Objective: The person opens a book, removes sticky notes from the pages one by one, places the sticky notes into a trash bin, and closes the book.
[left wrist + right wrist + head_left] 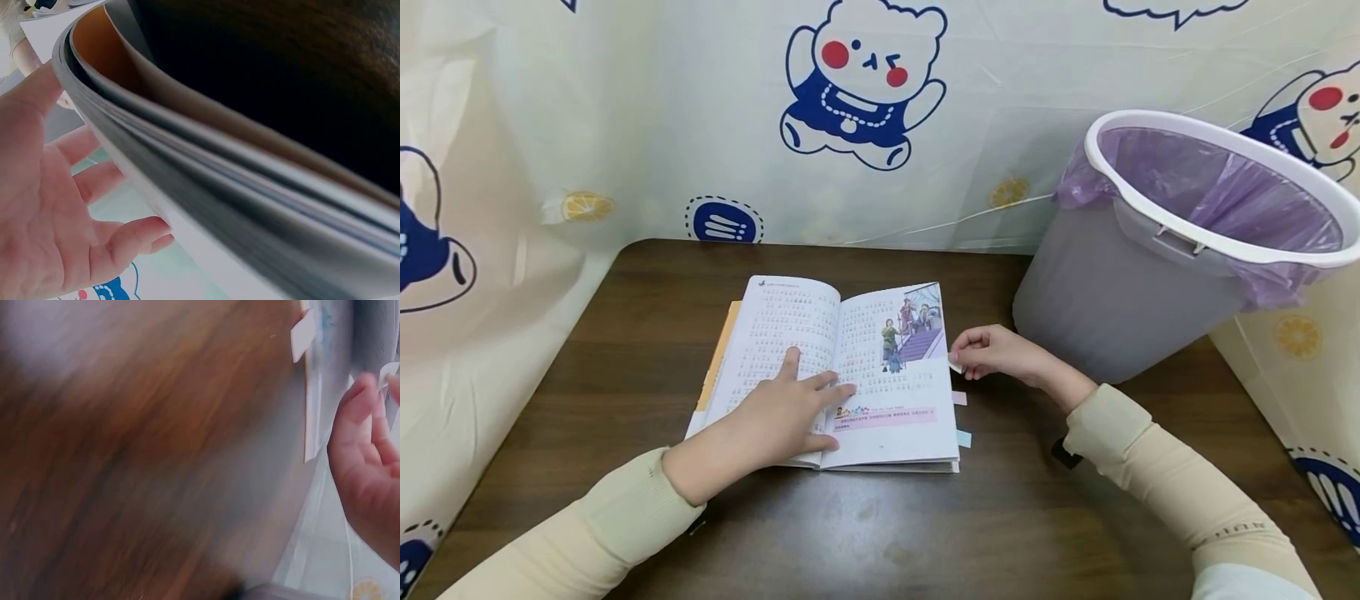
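Observation:
An open book [887, 425] lies on the table, with printed text and a colour picture at the top of its right page. My left hand [763, 421] rests across the middle of the pages, fingers spread and straight. In the left wrist view that hand [69, 200] shows beside the curved stack of pages [206, 150]. Beyond the book's right edge, my right hand [1000, 357] pinches a small whitish page tab [955, 363] between thumb and fingers. Below it, a pink tab [959, 398] and a light blue tab [964, 438] stick out from the same edge.
A grey trash bin [1135, 283] with a white rim and purple liner stands at the right, close behind my right forearm. The dark wooden table [865, 533] meets a patterned curtain [700, 100] at the back and sides.

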`<action>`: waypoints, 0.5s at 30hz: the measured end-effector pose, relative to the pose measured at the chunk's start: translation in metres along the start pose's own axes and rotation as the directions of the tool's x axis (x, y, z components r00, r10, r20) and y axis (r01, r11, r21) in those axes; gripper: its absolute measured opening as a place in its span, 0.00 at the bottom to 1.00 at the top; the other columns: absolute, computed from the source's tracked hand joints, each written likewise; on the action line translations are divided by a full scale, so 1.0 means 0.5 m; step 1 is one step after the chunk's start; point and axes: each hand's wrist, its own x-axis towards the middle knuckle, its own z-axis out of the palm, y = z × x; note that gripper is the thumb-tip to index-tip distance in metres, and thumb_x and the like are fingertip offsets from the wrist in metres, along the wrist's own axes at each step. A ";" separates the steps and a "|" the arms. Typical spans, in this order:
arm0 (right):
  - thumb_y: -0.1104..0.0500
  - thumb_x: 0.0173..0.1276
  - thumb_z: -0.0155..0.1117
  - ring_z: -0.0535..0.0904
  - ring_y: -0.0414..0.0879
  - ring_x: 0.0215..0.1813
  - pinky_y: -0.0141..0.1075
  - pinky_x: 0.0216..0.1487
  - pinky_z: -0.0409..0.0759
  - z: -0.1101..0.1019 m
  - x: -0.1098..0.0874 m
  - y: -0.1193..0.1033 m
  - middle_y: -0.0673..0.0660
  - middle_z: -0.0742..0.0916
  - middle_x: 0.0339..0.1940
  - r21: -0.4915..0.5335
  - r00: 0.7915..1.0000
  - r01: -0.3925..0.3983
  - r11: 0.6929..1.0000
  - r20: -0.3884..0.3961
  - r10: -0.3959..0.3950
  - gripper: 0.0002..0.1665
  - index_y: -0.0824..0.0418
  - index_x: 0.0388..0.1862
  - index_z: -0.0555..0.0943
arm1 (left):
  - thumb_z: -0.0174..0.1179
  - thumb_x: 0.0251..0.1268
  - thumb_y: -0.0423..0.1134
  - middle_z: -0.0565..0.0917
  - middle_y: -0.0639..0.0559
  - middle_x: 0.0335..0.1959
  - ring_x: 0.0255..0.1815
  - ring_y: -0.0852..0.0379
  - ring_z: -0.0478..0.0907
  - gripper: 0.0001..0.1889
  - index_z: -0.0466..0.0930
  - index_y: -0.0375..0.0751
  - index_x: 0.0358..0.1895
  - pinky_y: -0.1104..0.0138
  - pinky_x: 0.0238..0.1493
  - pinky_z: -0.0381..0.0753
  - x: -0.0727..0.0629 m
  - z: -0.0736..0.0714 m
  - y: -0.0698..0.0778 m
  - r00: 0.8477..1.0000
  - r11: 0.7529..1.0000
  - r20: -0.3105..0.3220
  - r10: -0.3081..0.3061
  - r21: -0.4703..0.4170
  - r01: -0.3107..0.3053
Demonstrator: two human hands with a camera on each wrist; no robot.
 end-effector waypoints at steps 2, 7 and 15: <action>0.62 0.76 0.63 0.80 0.45 0.34 0.36 0.39 0.82 -0.001 -0.001 -0.005 0.56 0.84 0.31 0.066 1.000 -0.004 0.998 0.025 0.002 0.10 0.70 0.45 0.81 | 0.74 0.59 0.57 0.78 0.41 0.68 0.69 0.16 0.61 0.37 0.77 0.50 0.71 0.35 0.42 0.83 -0.001 -0.001 0.000 1.000 1.000 -0.014 0.009 0.024 -0.009; 0.63 0.75 0.63 0.78 0.44 0.33 0.34 0.37 0.79 0.003 -0.006 -0.022 0.56 0.83 0.30 0.110 0.999 0.026 0.994 0.033 -0.030 0.13 0.76 0.46 0.78 | 0.73 0.59 0.59 0.79 0.43 0.67 0.69 0.18 0.62 0.36 0.78 0.50 0.70 0.36 0.41 0.81 -0.003 -0.001 -0.002 0.999 0.998 -0.044 0.026 0.060 -0.024; 0.64 0.75 0.63 0.79 0.45 0.32 0.34 0.38 0.80 0.012 -0.011 -0.045 0.57 0.83 0.30 0.118 0.999 0.038 0.992 -0.001 -0.038 0.09 0.72 0.43 0.80 | 0.73 0.60 0.58 0.81 0.46 0.65 0.71 0.23 0.63 0.32 0.82 0.50 0.66 0.42 0.44 0.81 -0.013 0.006 -0.010 0.992 0.995 -0.110 0.056 0.094 -0.046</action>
